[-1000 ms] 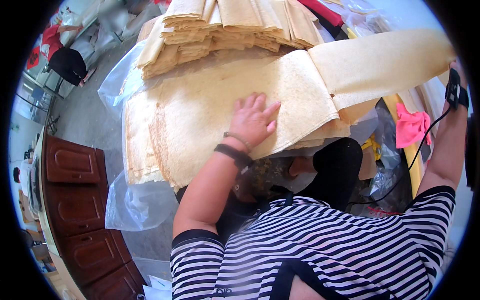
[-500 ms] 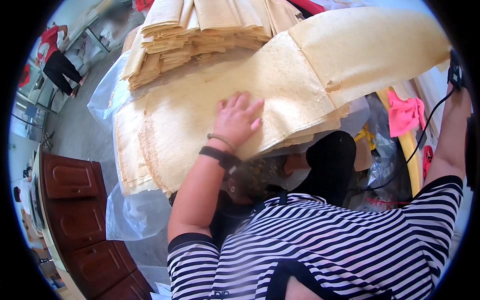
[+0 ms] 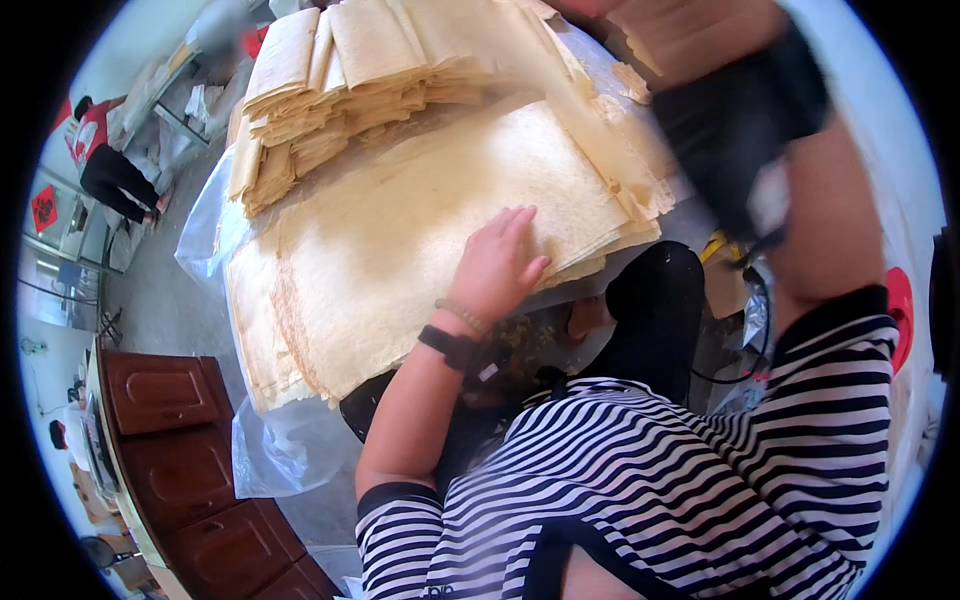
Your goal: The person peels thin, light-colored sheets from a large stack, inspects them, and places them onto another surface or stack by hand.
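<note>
A stack of thin, pale tan sheets (image 3: 400, 250), brittle at the edges, lies in front of me. Flat on its right part rests my left hand (image 3: 497, 262), fingers stretched out and held close together; the wrist wears a beaded bracelet and a black band. My right hand (image 3: 690, 35), smeared by motion, is at the upper right above the far side of the stack; its fingers and anything in them cannot be made out. Beyond the stack stands a pile of folded tan sheets (image 3: 375, 60).
Clear plastic sheeting (image 3: 275, 450) hangs below the stack's left edge. Dark red wooden cabinets (image 3: 165, 390) stand at the left. A person in a red top (image 3: 100, 150) is at a far bench. A black cable (image 3: 765, 340) runs beside my right arm.
My right hand has swung from the far right inward to the upper right. The long sheet stretched out to the right no longer extends there. My left hand has shifted slightly right, fingers closer together.
</note>
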### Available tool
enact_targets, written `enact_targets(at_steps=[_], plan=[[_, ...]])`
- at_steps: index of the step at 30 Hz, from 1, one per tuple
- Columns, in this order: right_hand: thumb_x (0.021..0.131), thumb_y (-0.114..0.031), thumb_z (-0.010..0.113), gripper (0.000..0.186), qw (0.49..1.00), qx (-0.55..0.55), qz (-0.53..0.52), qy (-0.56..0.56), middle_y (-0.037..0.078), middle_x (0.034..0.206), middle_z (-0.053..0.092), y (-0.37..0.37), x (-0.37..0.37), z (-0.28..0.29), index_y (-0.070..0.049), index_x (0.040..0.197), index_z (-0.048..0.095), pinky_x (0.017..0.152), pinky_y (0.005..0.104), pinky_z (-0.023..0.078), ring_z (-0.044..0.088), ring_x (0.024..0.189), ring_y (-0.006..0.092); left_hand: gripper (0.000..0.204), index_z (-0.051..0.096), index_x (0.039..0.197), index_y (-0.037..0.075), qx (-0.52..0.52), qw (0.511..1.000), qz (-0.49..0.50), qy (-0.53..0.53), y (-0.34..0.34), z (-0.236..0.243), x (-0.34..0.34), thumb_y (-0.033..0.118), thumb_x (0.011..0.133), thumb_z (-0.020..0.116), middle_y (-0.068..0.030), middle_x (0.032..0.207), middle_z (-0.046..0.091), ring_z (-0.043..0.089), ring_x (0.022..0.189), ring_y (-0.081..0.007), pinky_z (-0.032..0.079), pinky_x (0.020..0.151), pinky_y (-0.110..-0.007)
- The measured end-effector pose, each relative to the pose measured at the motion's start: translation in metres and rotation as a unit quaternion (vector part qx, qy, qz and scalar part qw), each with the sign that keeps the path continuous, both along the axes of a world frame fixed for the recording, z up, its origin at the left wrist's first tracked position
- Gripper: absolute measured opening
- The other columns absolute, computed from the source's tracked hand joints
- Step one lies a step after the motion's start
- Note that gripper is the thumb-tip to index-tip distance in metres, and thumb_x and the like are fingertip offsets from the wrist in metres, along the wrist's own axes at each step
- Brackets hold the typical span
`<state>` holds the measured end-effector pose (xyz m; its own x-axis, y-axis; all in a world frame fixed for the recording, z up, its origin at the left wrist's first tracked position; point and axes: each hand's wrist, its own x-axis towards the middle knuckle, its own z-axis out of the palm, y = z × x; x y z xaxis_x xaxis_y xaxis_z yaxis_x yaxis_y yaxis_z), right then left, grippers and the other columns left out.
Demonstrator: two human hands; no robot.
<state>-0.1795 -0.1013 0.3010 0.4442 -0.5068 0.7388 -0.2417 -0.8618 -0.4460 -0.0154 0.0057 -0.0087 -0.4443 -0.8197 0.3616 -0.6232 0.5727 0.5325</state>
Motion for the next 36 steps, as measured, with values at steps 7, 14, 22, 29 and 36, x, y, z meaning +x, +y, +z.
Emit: enact_targets(at_steps=[7,14,22,29,36], plan=[[0.098,-0.018,0.062,0.036,0.85,0.321,0.417,0.009,0.019,0.126,0.069,0.137,0.06,-0.139,0.001,0.129,0.065,0.103,0.0365,0.05,0.066,0.116,0.0314,0.051,0.059,0.134,0.003,-0.026,0.996,-0.006,-0.089,0.023,-0.014,0.028,0.022,0.087,0.069,-0.0198,0.133,0.063,0.059,0.123,-0.0386,0.049,0.104,-0.046],[0.094,-0.015,0.064,0.02,0.964,0.224,0.025,0.144,0.011,0.118,0.072,0.151,-0.06,-0.303,-0.006,0.109,0.073,0.095,0.0396,0.051,0.065,0.11,0.0303,0.052,0.064,0.131,0.008,0.012,0.944,0.09,-0.316,0.059,-0.032,0.074,0.026,0.084,0.074,-0.0174,0.128,0.066,0.064,0.117,-0.0372,0.053,0.097,-0.048],[0.093,-0.018,0.067,0.032,0.954,0.138,-0.171,0.202,0.012,0.132,0.064,0.165,-0.091,-0.303,-0.008,0.123,0.068,0.106,0.042,0.044,0.057,0.127,0.0304,0.048,0.066,0.127,0.009,-0.1,0.916,0.164,-0.352,0.044,0.015,0.147,0.009,0.079,0.069,-0.02,0.124,0.066,0.057,0.122,-0.04,0.046,0.104,-0.046],[0.09,-0.02,0.071,0.047,0.935,0.128,-0.218,0.249,0.016,0.14,0.055,0.179,-0.089,-0.305,-0.006,0.133,0.061,0.116,0.0459,0.036,0.048,0.135,0.0328,0.043,0.06,0.126,0.002,0.011,0.958,0.139,-0.251,0.06,0.034,0.093,0.016,0.087,0.072,-0.0223,0.115,0.065,0.062,0.109,-0.0406,0.05,0.094,-0.048],[0.087,-0.022,0.072,0.055,0.931,0.154,-0.227,0.239,0.018,0.139,0.055,0.176,-0.085,-0.318,-0.003,0.137,0.057,0.118,0.0465,0.031,0.048,0.134,0.0329,0.05,0.062,0.133,0.01,-0.104,0.973,0.001,-0.207,0.033,0.053,-0.03,0.005,0.084,0.07,-0.0129,0.126,0.065,0.062,0.114,-0.031,0.05,0.096,-0.042]])
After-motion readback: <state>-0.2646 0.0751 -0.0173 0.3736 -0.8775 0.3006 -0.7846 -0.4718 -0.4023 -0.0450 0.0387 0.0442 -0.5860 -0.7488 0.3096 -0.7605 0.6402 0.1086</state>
